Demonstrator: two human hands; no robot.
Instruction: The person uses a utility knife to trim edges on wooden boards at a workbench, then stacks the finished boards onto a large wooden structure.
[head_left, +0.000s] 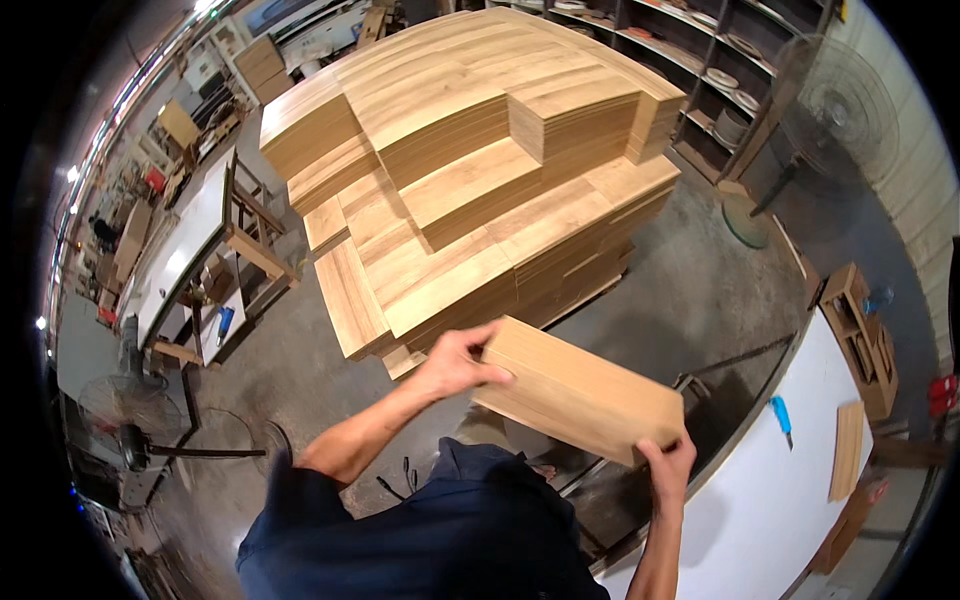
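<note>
Between my two hands is a thick, light-brown stack of wooden boards (585, 390), held at a slant above the floor in front of my body. My left hand (462, 366) grips its left end, with the thumb on the near face. Closed on the lower right corner is my right hand (668, 466); some of its fingers are hidden behind the boards. Just beyond them rises a large stepped pile of wood-grain boards (450, 265), stacked in layers of different heights.
At my right stands a white table (745, 500) with a blue-handled tool (781, 421) and a small wooden strip (847, 450). A white-topped workbench (190, 240) is on the left. Standing fans (840, 105) flank the area, and dark shelves (690, 50) line the back.
</note>
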